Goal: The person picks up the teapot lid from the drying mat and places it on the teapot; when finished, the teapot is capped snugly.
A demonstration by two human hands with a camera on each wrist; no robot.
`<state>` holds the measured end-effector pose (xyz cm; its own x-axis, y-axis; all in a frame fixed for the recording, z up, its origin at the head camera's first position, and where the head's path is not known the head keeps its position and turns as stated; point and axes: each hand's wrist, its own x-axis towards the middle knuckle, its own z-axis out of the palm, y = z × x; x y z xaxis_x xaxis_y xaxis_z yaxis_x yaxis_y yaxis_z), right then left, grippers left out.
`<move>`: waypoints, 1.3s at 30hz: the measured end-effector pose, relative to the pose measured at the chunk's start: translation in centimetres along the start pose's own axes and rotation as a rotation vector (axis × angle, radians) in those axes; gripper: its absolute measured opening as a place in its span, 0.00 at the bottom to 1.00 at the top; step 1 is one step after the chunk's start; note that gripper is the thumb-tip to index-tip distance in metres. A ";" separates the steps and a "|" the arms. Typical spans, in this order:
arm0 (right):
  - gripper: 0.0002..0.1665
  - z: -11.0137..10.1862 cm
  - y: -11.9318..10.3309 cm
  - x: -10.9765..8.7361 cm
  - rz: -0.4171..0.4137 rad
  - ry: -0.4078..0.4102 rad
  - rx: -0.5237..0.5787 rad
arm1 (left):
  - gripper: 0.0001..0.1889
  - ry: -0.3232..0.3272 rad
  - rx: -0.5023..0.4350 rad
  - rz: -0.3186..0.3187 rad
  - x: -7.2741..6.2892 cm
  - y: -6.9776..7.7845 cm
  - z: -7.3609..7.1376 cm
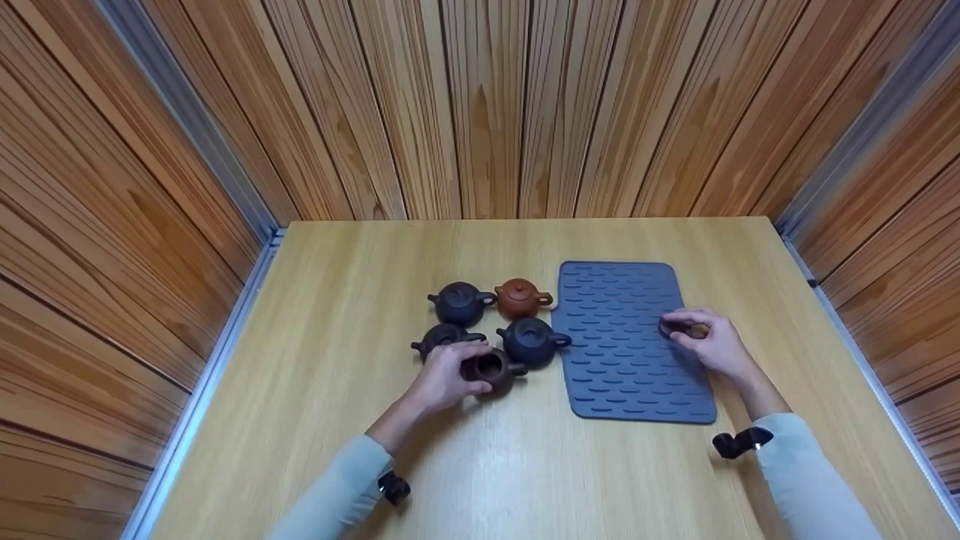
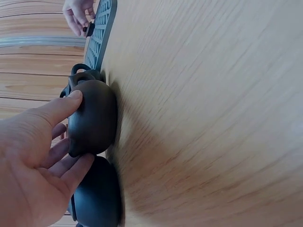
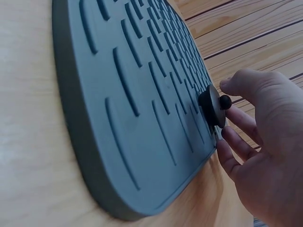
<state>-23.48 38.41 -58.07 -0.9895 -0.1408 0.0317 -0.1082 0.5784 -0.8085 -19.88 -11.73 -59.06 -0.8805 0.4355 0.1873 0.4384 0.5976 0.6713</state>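
Note:
My left hand (image 1: pixel 444 377) grips a dark brown teapot (image 2: pixel 94 116) by its body, thumb on one side and fingers on the spout side. Its round top opening faces up without a lid in the head view. At the right edge of a grey ridged mat (image 1: pixel 622 352), my right hand (image 1: pixel 716 349) holds a small dark teapot lid (image 3: pixel 215 106) between thumb and fingers. In the right wrist view the lid is tipped on its side, knob toward the palm, close over the mat. A dark teapot (image 1: pixel 439 337) stands right behind the left hand, partly covered by it.
Beside the held teapot stands a black teapot (image 1: pixel 531 343), its handle reaching the mat's left edge. Farther back are another dark teapot (image 1: pixel 459 304) and a reddish-brown one (image 1: pixel 519 298). Wood-plank walls (image 1: pixel 487 112) with metal edge rails enclose the table (image 1: pixel 360 300).

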 end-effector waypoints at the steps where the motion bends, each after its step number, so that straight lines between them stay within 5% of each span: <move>1: 0.22 0.0 0.0 0.0 0.003 0.003 -0.002 | 0.29 -0.001 -0.009 -0.009 -0.1 0.5 -0.2; 6: 0.21 0.1 0.1 0.1 0.021 0.019 -0.010 | 0.30 -0.020 -0.035 -0.076 -0.4 2.3 -0.9; 9: 0.19 0.3 0.1 0.3 0.022 0.051 -0.014 | 0.32 -0.013 -0.051 -0.070 -0.4 1.8 -0.7; 11: 0.18 0.5 0.1 0.4 0.004 0.081 -0.003 | 0.32 0.016 -0.040 -0.019 -0.3 -0.1 0.3; 16: 0.16 0.8 0.3 0.6 -0.032 0.134 0.018 | 0.31 0.051 -0.030 0.032 -0.3 -0.9 0.6; 18: 0.15 0.8 0.2 0.6 -0.023 0.135 0.010 | 0.31 0.031 -0.057 -0.003 -0.5 0.7 -0.3; 22: 0.15 0.8 0.1 0.5 0.002 0.134 -0.004 | 0.31 -0.001 -0.077 -0.060 -0.6 1.7 -0.7; 39: 0.14 1.1 -0.5 0.6 0.009 0.123 -0.039 | 0.32 -0.018 -0.057 -0.095 -0.5 2.0 -0.8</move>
<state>-23.88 37.21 -58.32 -0.9945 -0.0372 0.0979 -0.1002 0.6102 -0.7859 -18.70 -11.29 -57.26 -0.9140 0.3911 0.1077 0.3412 0.5977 0.7255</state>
